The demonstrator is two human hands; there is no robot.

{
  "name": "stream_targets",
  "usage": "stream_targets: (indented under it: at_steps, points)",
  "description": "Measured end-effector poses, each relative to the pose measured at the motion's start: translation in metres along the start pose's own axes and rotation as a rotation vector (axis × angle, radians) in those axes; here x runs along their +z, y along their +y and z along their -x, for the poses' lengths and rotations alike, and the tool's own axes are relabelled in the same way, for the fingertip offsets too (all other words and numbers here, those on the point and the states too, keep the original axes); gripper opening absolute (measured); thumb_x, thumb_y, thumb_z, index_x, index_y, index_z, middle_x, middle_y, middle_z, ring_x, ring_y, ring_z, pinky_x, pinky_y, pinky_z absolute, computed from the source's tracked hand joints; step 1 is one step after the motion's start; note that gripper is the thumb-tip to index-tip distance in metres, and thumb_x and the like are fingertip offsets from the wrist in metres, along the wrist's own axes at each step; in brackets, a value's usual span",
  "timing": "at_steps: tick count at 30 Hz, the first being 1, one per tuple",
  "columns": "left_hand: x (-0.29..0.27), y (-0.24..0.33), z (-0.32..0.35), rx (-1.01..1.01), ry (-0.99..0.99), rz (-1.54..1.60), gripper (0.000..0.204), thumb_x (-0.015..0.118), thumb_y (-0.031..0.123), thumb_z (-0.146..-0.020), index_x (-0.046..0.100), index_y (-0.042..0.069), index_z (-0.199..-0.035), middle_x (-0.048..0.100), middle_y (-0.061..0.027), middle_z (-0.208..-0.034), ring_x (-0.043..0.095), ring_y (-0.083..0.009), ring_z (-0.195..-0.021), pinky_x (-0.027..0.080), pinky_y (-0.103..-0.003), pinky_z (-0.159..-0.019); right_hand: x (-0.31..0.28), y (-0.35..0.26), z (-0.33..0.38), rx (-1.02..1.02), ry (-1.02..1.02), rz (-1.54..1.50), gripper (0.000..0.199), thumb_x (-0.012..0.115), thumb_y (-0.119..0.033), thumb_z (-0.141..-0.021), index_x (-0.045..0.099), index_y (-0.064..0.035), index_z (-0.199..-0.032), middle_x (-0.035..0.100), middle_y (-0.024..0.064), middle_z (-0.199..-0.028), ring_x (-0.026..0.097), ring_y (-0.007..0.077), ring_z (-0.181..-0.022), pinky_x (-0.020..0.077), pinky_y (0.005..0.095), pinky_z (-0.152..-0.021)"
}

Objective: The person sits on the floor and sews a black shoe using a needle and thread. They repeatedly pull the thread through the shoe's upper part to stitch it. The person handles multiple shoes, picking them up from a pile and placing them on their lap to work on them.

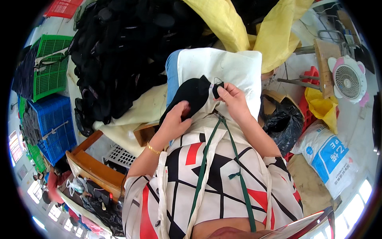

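In the head view, looking down past a patterned shirt [213,171] to a white cloth [238,65] spread over the lap, with blue fabric [172,71] showing along its left edge. Holding a black cloth piece [187,93], rounded in outline, in front of the body and over the white cloth; cannot tell whether resting on it or lifted slightly. Pinching a small black piece [217,91] in the right hand [234,99], with the grip narrowed between thumb and fingers, right beside the far end of the black cloth piece. Touching the near part of the black cloth piece with the left hand [173,122], with bent fingers and a thumb set apart from them; cannot tell from here about the grip, whether closed on the fabric or only lying against it. Wearing a gold bracelet [153,149] on the left wrist. Beyond the lap to the left, facing a large heap of black goods [119,51]; farther left, a green crate [51,73] and a blue crate [61,127]. Ahead and to the right, yellow fabric [276,40]. On the right side, a black plastic bag [283,129], a white sack [314,143] with blue print, and a pink-and-white fan [347,81].
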State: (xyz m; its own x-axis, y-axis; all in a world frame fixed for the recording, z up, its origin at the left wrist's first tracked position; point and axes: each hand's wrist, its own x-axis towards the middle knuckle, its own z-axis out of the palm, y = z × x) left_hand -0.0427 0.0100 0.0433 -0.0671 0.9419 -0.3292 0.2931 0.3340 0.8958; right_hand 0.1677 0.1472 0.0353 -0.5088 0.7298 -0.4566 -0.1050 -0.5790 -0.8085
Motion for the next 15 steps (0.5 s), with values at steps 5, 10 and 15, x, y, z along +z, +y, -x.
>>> stream_targets:
  at_steps: [5,10,15]
  points:
    - [0.032,-0.008,-0.018,-0.211,0.103,1.034,0.051,0.073,0.0,-0.081,0.05,-0.001,-0.128,0.058,-0.0081,-0.121,0.054,-0.0191,-0.114,0.041,-0.031,-0.103,0.006,0.016,0.001,0.041,-0.013,-0.143,0.011,0.062,-0.016,-0.099,0.065,-0.0053,-0.098,0.067,0.0005,-0.092,0.065,0.0108,-0.081,0.0538,0.0286,-0.08]
    - [0.042,0.032,-0.025,-0.237,0.237,1.169,0.039,0.073,0.004,-0.086,0.057,0.004,-0.122,0.061,-0.0023,-0.115,0.058,-0.0124,-0.107,0.043,-0.028,-0.1,0.022,0.04,0.001,-0.055,-0.21,0.379,0.019,0.067,-0.02,-0.095,0.068,-0.0015,-0.1,0.065,0.0048,-0.085,0.063,0.014,-0.08,0.0497,0.0293,-0.072]
    - [0.043,0.032,-0.034,-0.305,0.364,1.232,0.026,0.064,0.018,-0.097,0.062,0.005,-0.119,0.068,-0.0053,-0.117,0.064,-0.0157,-0.107,0.051,-0.03,-0.093,0.018,0.01,0.013,-0.137,-0.257,0.667,0.016,0.065,-0.018,-0.094,0.067,-0.0021,-0.095,0.062,0.0087,-0.078,0.058,0.0198,-0.069,0.0466,0.0325,-0.064]
